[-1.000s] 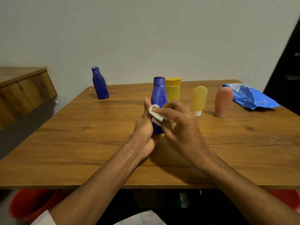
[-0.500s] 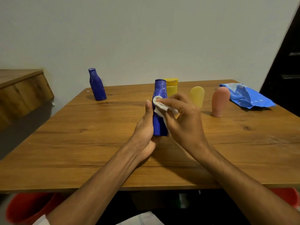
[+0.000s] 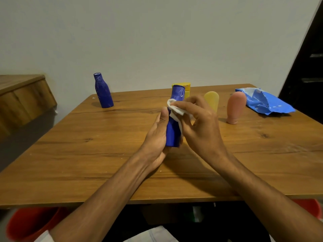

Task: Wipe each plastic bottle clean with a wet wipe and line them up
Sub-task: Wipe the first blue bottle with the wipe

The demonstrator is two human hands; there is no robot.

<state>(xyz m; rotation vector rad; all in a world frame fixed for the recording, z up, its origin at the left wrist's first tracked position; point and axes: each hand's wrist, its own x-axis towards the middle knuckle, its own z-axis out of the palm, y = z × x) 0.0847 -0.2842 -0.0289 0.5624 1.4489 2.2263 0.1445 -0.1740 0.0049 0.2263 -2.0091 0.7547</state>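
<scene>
My left hand (image 3: 158,137) grips the lower body of a blue plastic bottle (image 3: 174,126) held upright above the middle of the wooden table (image 3: 87,154). My right hand (image 3: 201,124) pinches a white wet wipe (image 3: 175,110) against the bottle's neck. A second blue bottle (image 3: 103,90) stands alone at the far left. Behind my hands stand a yellow capped bottle (image 3: 185,89), partly hidden, a pale yellow bottle (image 3: 212,100) and a pink bottle (image 3: 236,107) in a row.
A crumpled blue wet-wipe pack (image 3: 265,102) lies at the far right of the table. A wooden ledge (image 3: 22,96) juts out on the left. Red buckets (image 3: 31,224) sit under the table's near edge.
My right hand has slid the wipe up the bottle from its middle to the neck. My left hand keeps the same hold on the bottle.
</scene>
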